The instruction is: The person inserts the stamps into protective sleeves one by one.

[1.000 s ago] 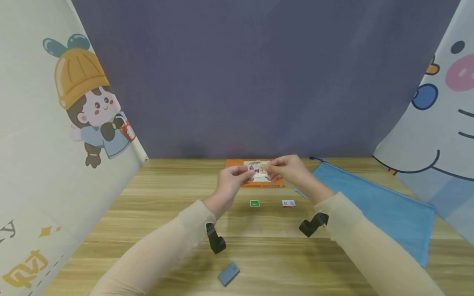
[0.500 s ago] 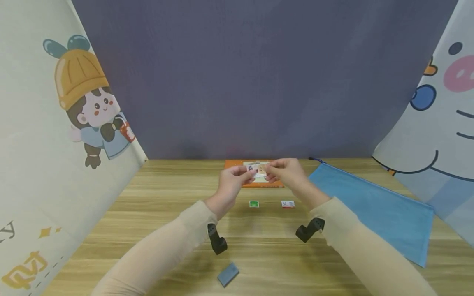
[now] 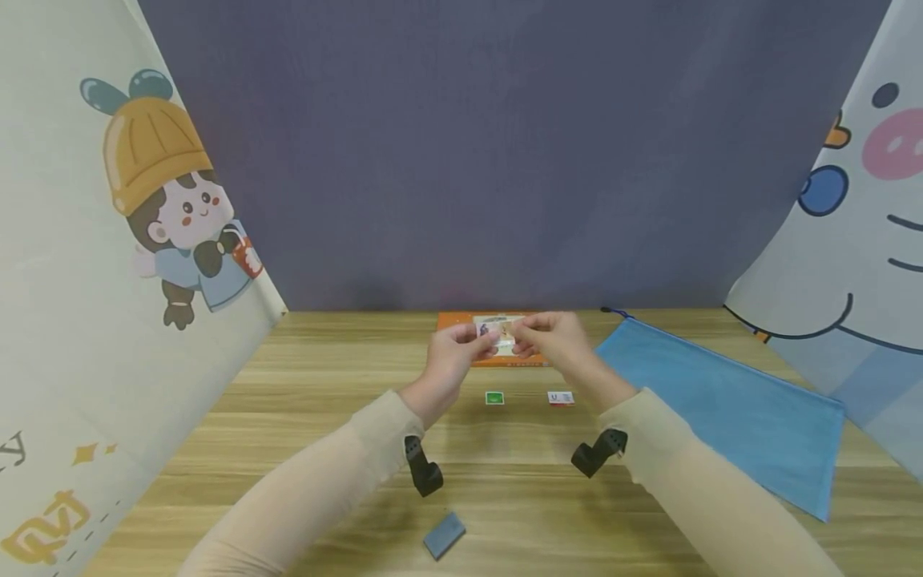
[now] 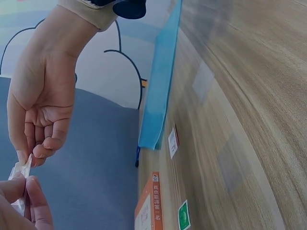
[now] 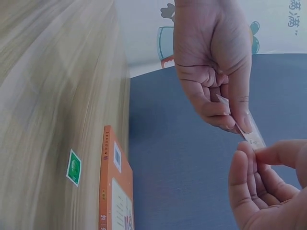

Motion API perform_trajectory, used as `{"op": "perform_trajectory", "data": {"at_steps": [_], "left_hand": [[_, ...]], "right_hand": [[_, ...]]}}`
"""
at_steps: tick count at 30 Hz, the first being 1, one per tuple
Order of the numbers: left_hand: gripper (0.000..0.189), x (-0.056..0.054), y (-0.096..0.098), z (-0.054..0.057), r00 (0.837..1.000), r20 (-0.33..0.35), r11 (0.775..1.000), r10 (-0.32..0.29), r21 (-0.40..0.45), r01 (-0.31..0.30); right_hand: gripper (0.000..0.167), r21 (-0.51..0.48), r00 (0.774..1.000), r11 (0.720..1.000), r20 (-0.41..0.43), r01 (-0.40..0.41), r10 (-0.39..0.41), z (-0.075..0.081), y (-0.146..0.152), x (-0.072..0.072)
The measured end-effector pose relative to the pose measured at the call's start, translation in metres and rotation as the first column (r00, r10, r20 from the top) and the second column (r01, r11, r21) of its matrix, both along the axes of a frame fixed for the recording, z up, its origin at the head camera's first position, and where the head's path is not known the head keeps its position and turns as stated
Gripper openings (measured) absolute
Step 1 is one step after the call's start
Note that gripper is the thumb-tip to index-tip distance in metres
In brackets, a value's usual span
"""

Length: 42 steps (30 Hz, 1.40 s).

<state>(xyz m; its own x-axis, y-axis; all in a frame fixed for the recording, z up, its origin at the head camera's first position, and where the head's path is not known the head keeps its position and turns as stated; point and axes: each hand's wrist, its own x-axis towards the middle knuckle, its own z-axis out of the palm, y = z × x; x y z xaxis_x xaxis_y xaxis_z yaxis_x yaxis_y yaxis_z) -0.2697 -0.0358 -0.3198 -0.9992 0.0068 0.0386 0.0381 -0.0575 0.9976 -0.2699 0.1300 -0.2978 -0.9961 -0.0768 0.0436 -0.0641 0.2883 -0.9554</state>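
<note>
Both hands hold a small, pale printed piece (image 3: 503, 328), like stamps in a clear plastic sleeve, above the table. My left hand (image 3: 449, 362) pinches its left end between thumb and fingers. At its right end, my right hand (image 3: 558, 340) pinches the edge the same way. In the right wrist view the sleeve (image 5: 255, 137) is tilted, with its clear edge showing between the two hands. Fingers cover part of its picture. Below the hands, a green stamp (image 3: 494, 398) and a small white stack with a red edge (image 3: 560, 398) lie apart on the table.
An orange book (image 3: 453, 320) lies behind the hands, against the dark backdrop (image 3: 461, 160). To the right a blue drawstring bag (image 3: 735, 417) is spread flat. A small grey-blue block (image 3: 444, 535) rests near the front, by the left forearm.
The right hand has shifted slightly left and down. The sleeve has moved slightly left with it. The left hand has stayed nearly still, and both keep their pinch.
</note>
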Motion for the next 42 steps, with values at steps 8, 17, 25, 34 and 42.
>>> {"op": "perform_trajectory", "data": {"at_steps": [8, 17, 25, 34, 42], "left_hand": [[0.022, 0.0, 0.001, -0.001, 1.0, -0.011, 1.0, -0.002, 0.014, 0.002], [0.018, 0.002, 0.003, 0.001, 1.0, -0.019, 0.999, -0.017, 0.047, 0.018], [0.021, 0.001, -0.004, -0.002, 0.999, -0.033, 0.998, -0.031, 0.06, 0.033], [0.018, -0.001, -0.01, -0.007, 0.998, -0.058, 0.999, 0.003, 0.046, 0.0], [0.016, 0.0, -0.01, -0.006, 0.997, -0.064, 0.999, 0.042, 0.025, -0.041]], "right_hand": [[0.035, -0.111, 0.995, 0.989, 0.014, -0.1, 0.102, -0.008, 0.006, -0.005], [0.027, -0.168, 0.97, 0.956, -0.016, -0.241, 0.242, -0.014, 0.016, -0.009], [0.028, -0.167, 0.98, 0.966, -0.069, -0.198, 0.189, -0.017, 0.017, -0.009], [0.031, -0.195, 0.99, 0.971, -0.069, -0.137, 0.125, -0.021, 0.017, -0.011], [0.033, -0.182, 0.996, 0.98, -0.054, -0.081, 0.072, -0.022, 0.012, -0.007]]}}
